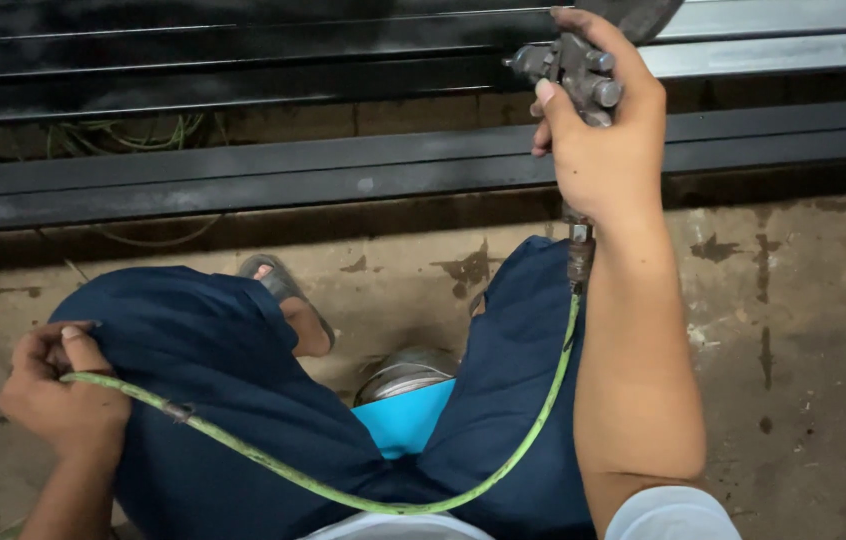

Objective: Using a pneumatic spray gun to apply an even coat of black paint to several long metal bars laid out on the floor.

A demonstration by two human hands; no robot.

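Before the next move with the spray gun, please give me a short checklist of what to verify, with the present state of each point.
1. Right hand grips the spray gun firmly: ok.
2. Left hand holds the green hose aside: ok.
3. Hose free of kinks from gun to left hand: ok, one smooth loop across the lap.
4. Hose joint under the gun tight: cannot tell.
5. Nozzle aimed at the black metal bars: cannot tell, tip partly hidden.
6. Sandalled foot away from the bars: ok.
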